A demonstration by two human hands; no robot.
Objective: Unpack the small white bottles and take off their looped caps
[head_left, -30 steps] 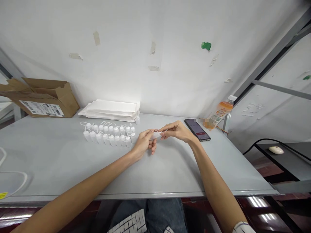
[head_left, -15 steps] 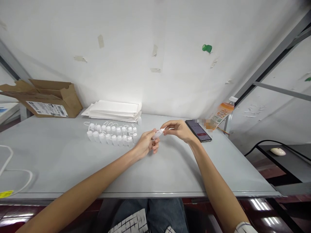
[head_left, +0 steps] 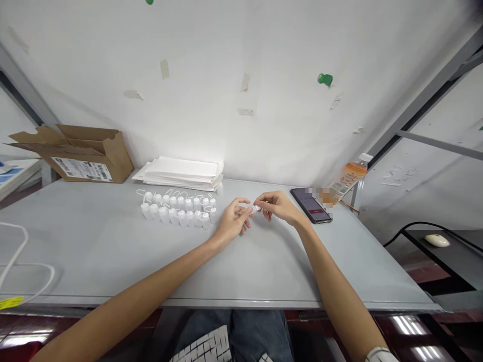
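Over the middle of the table, my left hand (head_left: pixel 232 219) and my right hand (head_left: pixel 278 206) meet at the fingertips. Between them is a small white plastic bottle (head_left: pixel 257 208), mostly covered by fingers, with only a little white end showing. My right thumb and forefinger pinch that end. The thumb of my left hand presses at the other side, its forefinger stretched above. To the left, several similar small white bottles (head_left: pixel 181 218) stand upright in two rows, with thin white loops at their tops. One more bottle (head_left: pixel 220 189) stands apart, by the paper stack.
A stack of white paper (head_left: pixel 181 173) and an open cardboard box (head_left: pixel 90 156) sit along the wall. To the right lie a phone (head_left: pixel 311 206) and a leaning drink bottle (head_left: pixel 350 176). A white cable (head_left: pixel 24 246) curves at the left. A mouse (head_left: pixel 436 240) rests beyond the table's right edge.
The small bottle, clearly visible in my left hand before, is now largely hidden between my fingertips. My left forefinger has straightened out. The view has shifted slightly.
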